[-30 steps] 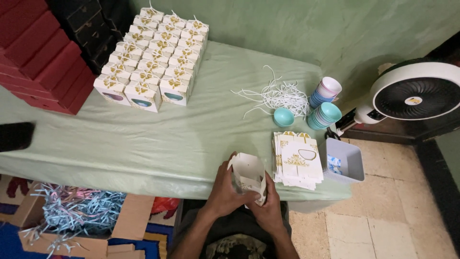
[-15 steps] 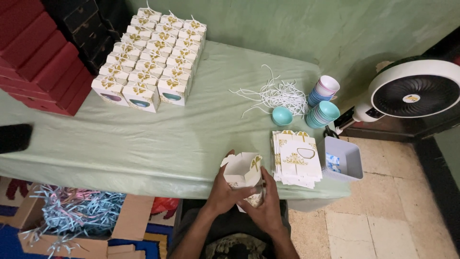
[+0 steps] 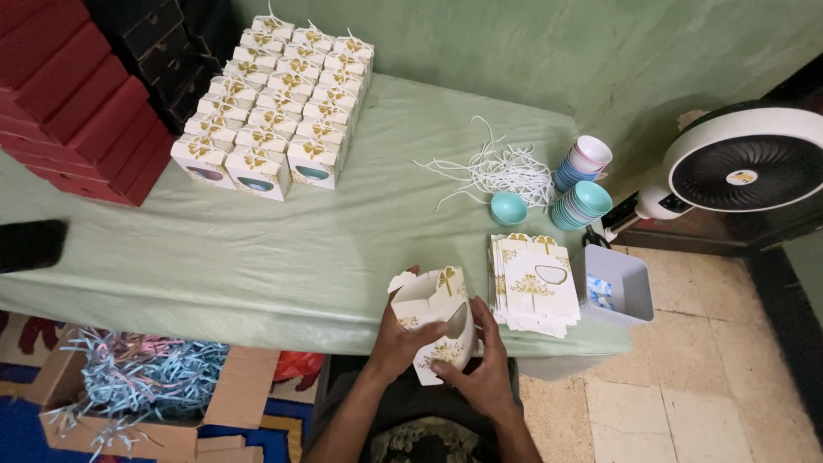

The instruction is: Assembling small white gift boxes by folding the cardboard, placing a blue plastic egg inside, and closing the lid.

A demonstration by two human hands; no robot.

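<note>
My left hand [image 3: 394, 345] and my right hand [image 3: 482, 367] both grip a small white gift box with gold print [image 3: 433, 317] at the near edge of the green-covered table [image 3: 283, 249]. The box is partly folded, its top flaps open and its oval window facing me. Just right of it lies a stack of flat unfolded boxes [image 3: 533, 283]. Far back stands a block of several finished boxes [image 3: 279, 103].
White string handles [image 3: 501, 169] lie by a loose teal cup [image 3: 508, 207] and two cup stacks [image 3: 583, 184]. A grey tray [image 3: 619, 287] sits at the right edge. Red boxes [image 3: 77, 103] stack at left; a fan [image 3: 741, 167] stands on the floor, shredded paper [image 3: 137, 386] below.
The box has turned in my hands and opened out; its window side now faces me and its flaps stand up.
</note>
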